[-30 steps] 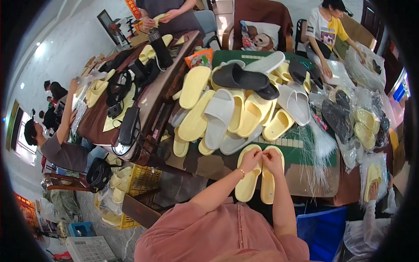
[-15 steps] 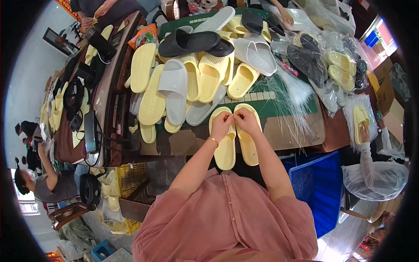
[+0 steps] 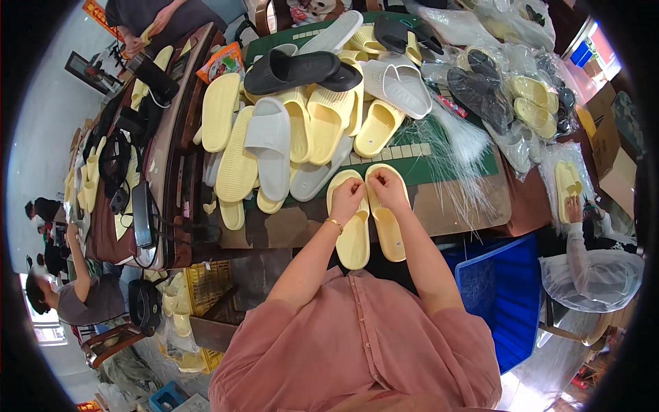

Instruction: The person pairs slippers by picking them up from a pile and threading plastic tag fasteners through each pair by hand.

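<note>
A pair of pale yellow slide slippers stands at the table's near edge, the left slipper [image 3: 354,242] beside the right slipper [image 3: 390,235], toes pointing away from me. My left hand [image 3: 347,196] rests over the left one's strap, with thumb and fingers pinched together. Over the other strap, my right hand [image 3: 387,188] is closed the same way, its fingertips close to the left hand's. Whatever the fingertips hold between the slippers is too small to make out. A loose bundle of thin white plastic strands [image 3: 456,154] lies to the right of the hands.
Beyond my hands is a heap of yellow, grey and black slippers [image 3: 295,117]. Bagged slippers [image 3: 535,106] cover the table's right side. A blue crate [image 3: 498,295] stands below on the right. Co-workers sit at both sides; one person's hand [image 3: 573,208] touches a bagged yellow slipper [image 3: 567,180].
My fingertips have parted slightly, both hands staying over the straps. The view has shifted a little. At the upper right, a co-worker's arm has left the picture.
</note>
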### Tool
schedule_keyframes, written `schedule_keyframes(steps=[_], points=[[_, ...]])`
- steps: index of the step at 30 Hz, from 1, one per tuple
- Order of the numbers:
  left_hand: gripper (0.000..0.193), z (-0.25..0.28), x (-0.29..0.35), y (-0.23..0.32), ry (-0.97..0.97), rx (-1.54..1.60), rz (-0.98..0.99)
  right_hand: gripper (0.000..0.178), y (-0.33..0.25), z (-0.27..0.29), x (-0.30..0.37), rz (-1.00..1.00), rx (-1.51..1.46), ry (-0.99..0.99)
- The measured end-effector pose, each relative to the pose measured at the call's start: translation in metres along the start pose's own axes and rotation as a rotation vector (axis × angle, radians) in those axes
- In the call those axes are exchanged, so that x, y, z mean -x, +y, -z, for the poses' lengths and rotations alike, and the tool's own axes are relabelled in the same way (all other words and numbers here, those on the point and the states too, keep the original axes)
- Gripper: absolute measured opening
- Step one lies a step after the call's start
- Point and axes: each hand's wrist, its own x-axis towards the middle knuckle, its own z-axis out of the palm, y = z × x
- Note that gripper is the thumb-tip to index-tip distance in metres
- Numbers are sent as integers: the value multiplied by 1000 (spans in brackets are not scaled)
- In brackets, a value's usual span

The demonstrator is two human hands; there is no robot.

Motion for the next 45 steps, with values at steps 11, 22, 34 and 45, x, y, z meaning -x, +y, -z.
schedule_keyframes(steps=[11,22,34,45], points=[[15,2,2,7,-33,-33,-5,5,-3,1,2,-3,-137,94],[13,4,2,-1,-47,76,49,8,-3,-1,3,166,110,-34],[13,5,0,0,-98,133,103,7,-7,-4,5,204,141,113],[12,7,-1,-3,-125,178,103,10,-2,-3,3,240,68,48]])
